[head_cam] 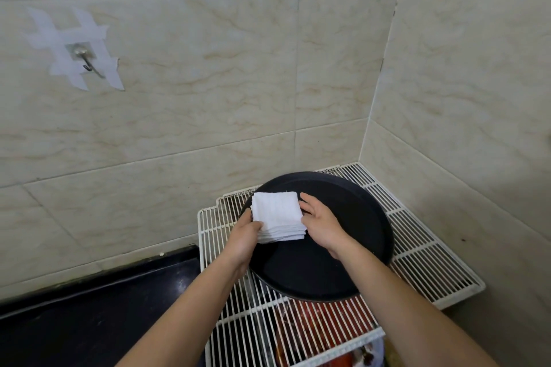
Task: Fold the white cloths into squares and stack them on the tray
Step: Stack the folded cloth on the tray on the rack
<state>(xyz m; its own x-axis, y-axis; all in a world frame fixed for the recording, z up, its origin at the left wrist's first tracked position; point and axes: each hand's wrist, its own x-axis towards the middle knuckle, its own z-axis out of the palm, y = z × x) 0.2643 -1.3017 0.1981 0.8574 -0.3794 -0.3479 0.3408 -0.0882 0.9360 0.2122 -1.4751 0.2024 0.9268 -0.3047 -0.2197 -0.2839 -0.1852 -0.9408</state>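
A stack of several white cloths (277, 216) folded into squares sits on the left part of a round black tray (351, 247). My left hand (244, 235) grips the stack's left near corner, fingers curled under its edge. My right hand (320, 219) presses against the stack's right side, thumb and fingers around that edge. Both forearms reach in from the bottom of the view.
The tray rests on white wire racks (417, 247) in the corner of beige tiled walls. Something red (322, 325) lies under the racks. A black countertop (104, 307) runs to the left. A metal hook (86, 62) is taped to the left wall.
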